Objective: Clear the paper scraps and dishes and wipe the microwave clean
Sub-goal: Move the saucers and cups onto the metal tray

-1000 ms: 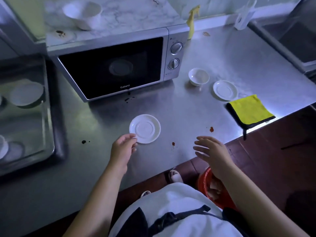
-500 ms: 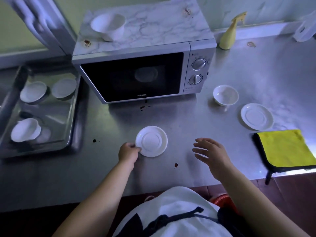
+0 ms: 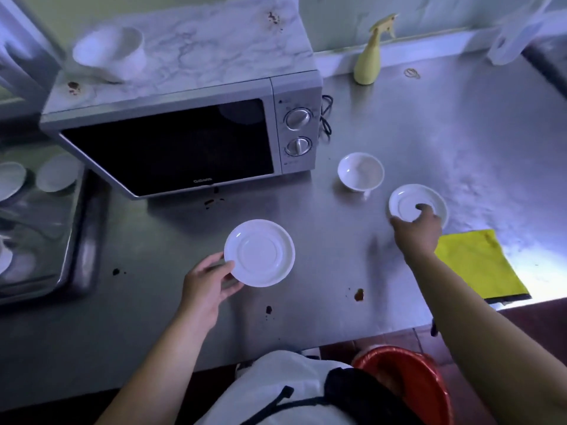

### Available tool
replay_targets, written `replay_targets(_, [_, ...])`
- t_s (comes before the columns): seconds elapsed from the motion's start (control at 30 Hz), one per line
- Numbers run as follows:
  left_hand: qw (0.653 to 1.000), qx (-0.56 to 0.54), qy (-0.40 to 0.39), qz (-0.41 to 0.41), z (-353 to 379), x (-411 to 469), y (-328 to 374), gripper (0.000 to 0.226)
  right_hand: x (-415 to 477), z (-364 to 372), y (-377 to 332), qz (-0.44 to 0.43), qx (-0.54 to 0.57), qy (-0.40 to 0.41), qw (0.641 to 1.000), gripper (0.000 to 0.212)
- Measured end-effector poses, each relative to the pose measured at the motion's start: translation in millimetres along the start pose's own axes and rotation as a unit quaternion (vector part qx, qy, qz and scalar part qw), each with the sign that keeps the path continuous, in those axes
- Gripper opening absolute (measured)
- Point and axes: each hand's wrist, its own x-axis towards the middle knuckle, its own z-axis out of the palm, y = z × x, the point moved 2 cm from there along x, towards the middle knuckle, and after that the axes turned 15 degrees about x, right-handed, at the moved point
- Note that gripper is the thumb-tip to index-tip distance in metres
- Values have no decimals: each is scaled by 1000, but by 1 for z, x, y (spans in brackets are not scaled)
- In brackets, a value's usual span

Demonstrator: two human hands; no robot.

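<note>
My left hand (image 3: 208, 285) grips the near-left rim of a white saucer (image 3: 260, 252), which sits just off the steel counter (image 3: 337, 256) in front of the microwave (image 3: 171, 148). My right hand (image 3: 417, 230) pinches the near edge of a second white saucer (image 3: 411, 199) to the right, thumb on top of it. A small white bowl (image 3: 361, 171) stands beside the microwave's dials. A white bowl (image 3: 112, 53) rests on the stained marble-patterned microwave top. A yellow cloth (image 3: 478, 265) lies at the counter's right front edge.
A steel tray (image 3: 73, 240) at the left holds several white dishes. A yellow spray bottle (image 3: 369, 61) stands against the back wall. Brown stains (image 3: 358, 294) dot the counter. A red bucket (image 3: 411, 381) sits on the floor below the counter edge.
My left hand has lifted the near saucer by its rim. My right hand has reached right and forward and taken hold of the second saucer. The camera has shifted closer.
</note>
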Motion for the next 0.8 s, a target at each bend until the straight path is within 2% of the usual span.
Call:
replay_targets(0.13, [999,-2,-31,8,25,-14,8,29,49,-15,2,-34,-116,23,992,62])
replay_targets(0.23, [999,2,-49,14,40,-24,13,28,71,-22,4,6,-162,23,987,59])
replay_targets(0.33, [998,15,-58,14,50,-32,14,26,88,-25,7,44,-227,1,973,47])
replay_targets(0.47, [998,39,-54,13,52,-37,10,33,105,-27,5,60,-256,2,965,36])
replay_targets(0.6, [998,39,-51,19,46,-41,6,29,111,-35,9,76,-181,15,980,30])
replay_targets(0.7, [999,16,-47,11,41,-42,1,29,96,-45,7,40,-65,31,997,30])
replay_targets(0.8, [999,-9,-51,4,35,-41,-3,32,67,-56,2,29,41,78,996,28])
